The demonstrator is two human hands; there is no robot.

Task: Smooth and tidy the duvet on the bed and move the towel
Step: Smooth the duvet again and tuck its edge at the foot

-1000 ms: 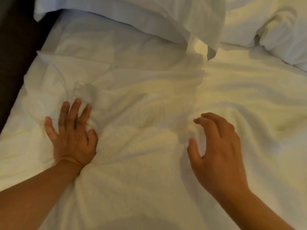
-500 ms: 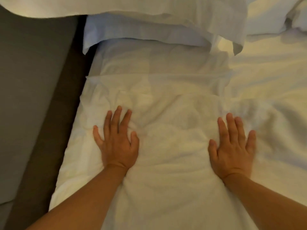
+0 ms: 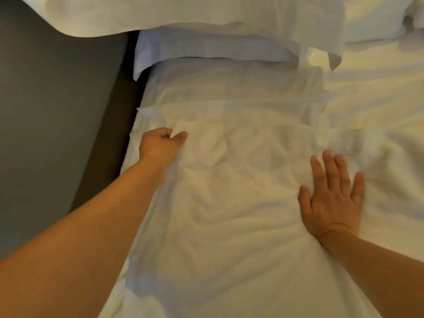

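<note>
The left hand (image 3: 161,145) pinches the duvet (image 3: 229,214) fold near the bed's left edge; the right hand (image 3: 332,200) presses flat, fingers straight.

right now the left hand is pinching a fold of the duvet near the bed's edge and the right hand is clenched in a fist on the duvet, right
Not quite. The left hand does pinch a fold of the duvet near the bed's edge, but the right hand is not a fist: the head view shows it lying flat on the duvet, fingers straight and spread.
</note>
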